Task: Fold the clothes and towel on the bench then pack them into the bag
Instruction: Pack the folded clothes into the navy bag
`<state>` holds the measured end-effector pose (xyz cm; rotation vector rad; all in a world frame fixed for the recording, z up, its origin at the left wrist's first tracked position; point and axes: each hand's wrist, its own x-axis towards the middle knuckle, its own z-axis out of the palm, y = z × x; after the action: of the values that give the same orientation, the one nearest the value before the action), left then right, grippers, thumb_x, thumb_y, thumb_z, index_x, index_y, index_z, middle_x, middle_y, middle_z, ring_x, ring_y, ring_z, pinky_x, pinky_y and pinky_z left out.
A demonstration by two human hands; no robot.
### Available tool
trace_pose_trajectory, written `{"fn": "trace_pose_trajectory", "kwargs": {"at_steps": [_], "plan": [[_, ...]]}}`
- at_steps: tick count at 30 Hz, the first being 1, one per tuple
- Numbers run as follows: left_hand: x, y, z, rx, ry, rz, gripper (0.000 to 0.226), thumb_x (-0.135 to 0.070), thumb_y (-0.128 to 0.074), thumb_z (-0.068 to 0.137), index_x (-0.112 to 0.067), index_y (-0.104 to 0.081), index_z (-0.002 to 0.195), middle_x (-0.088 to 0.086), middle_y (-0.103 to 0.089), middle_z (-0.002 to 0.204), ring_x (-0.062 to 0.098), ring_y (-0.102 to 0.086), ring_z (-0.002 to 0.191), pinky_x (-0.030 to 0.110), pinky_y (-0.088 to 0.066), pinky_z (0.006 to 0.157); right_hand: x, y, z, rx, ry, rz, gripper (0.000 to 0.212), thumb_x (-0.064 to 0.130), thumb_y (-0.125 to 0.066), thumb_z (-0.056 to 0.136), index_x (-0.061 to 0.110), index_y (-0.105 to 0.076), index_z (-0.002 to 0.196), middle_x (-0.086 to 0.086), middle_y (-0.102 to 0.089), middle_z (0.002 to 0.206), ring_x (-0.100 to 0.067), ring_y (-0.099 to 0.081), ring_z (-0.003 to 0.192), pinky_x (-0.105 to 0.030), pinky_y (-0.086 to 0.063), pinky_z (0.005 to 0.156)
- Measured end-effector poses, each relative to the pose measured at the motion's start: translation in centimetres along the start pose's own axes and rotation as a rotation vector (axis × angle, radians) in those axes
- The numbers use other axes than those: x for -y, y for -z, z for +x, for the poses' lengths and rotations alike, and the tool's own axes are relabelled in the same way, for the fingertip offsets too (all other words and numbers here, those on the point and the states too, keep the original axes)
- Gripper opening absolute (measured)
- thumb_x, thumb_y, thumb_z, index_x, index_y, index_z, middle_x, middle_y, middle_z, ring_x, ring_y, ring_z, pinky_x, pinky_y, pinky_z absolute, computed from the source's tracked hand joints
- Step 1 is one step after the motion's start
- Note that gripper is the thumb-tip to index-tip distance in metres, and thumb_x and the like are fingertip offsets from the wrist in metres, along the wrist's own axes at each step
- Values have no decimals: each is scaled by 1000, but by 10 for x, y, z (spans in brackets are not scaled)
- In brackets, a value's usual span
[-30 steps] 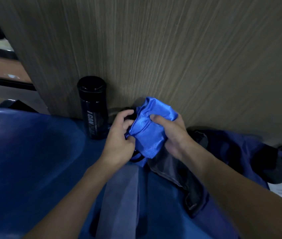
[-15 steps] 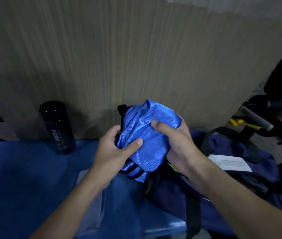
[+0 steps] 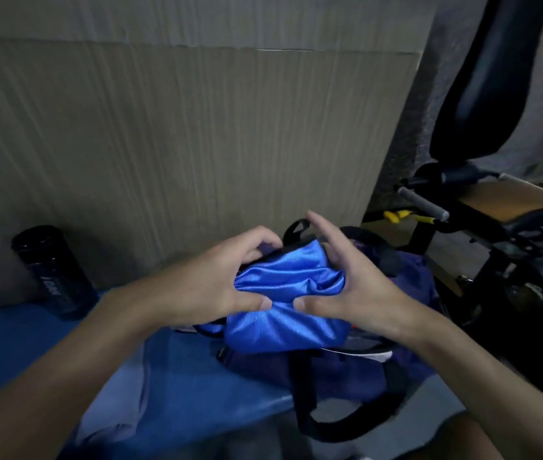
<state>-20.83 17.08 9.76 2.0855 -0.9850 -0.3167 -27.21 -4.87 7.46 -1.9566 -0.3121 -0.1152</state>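
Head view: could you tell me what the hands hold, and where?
The folded blue garment: left hand grips its left end, right hand its right end.

1. The black bottle (image 3: 53, 272) carries white lettering running along its side. Blur leaves it barely legible: it looks like "CAN", not surely.
2. A white label (image 3: 364, 355) on the dark blue bag (image 3: 412, 283) peeks from under the blue cloth (image 3: 286, 327); nothing on it can be read.
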Motion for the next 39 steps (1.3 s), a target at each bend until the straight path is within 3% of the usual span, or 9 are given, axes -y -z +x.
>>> {"fn": "trace_pose_trajectory", "kwargs": {"at_steps": [2,6,10,15,18,22,26,31,39], "plan": [[-9,-7,5,0,3,46,53,-16,-82,80,-32,-45,115,-20,-66,104,-3,-64,96,20,-48,86,-6,8,-9,-48,22,-63,82,7,-84,74,25,-44,143,17,-59,127,9,-56,113,-8,-39,92],[-16,-23,11,-143,-2,62,62,-37,-86,69,-45,-47,115,-15,-63,112,9,-65,103,35,-53,95,-15,19,-25,-152,21,42,45,4,-81,77,17,-64,117,1,-72,104,-12,-69,97,-24,-54,84],[-21,-33,11,-223,35,-2,71,-26,-89,69,-48,-50,124,-13,-64,114,0,-66,98,19,-50,91,-20,25,-38,-282,54,129,35,3,-78,79,13,-66,110,-2,-72,101,-16,-70,95,-28,-56,83],[-31,-47,22,-262,-54,-50,60,-4,-86,71,-35,-60,116,-7,-69,99,2,-65,85,10,-46,81,-35,35,-54,-281,18,88,42,13,-85,74,15,-64,110,-5,-70,109,-16,-67,104,-33,-53,90],[-39,-49,31,-81,-68,16,59,-8,-84,75,-37,-57,120,-4,-68,97,13,-66,88,19,-50,83,-39,46,-60,-219,6,-109,66,31,-86,67,33,-54,124,9,-59,124,-5,-56,119,-25,-43,99],[-46,-56,45,65,-102,51,61,-12,-84,76,-38,-51,120,-6,-69,98,13,-68,87,31,-53,87,-36,44,-68,-47,24,-240,77,20,-83,77,33,-45,142,16,-57,132,3,-51,124,-13,-37,103],[-36,-69,50,-118,-98,-68,61,-13,-87,73,-31,-50,117,-3,-71,101,11,-69,93,33,-52,93,-39,39,-75,-179,-1,-83,50,8,-77,83,25,-60,127,12,-69,116,-3,-64,109,-23,-50,95],[-30,-85,55,-157,-39,-136,56,-14,-87,73,-32,-54,115,1,-74,98,20,-72,92,45,-56,91,-49,38,-84,-211,-67,-2,40,10,-76,84,26,-62,117,13,-71,108,-3,-67,100,-17,-50,85],[-19,-99,90,-37,-67,-38,57,-42,-82,74,-44,-49,121,-12,-66,114,6,-61,114,34,-47,103,-75,37,-92,-449,-34,-55,71,14,-73,87,38,-36,143,42,-44,133,16,-39,127,-1,-31,96]]}}
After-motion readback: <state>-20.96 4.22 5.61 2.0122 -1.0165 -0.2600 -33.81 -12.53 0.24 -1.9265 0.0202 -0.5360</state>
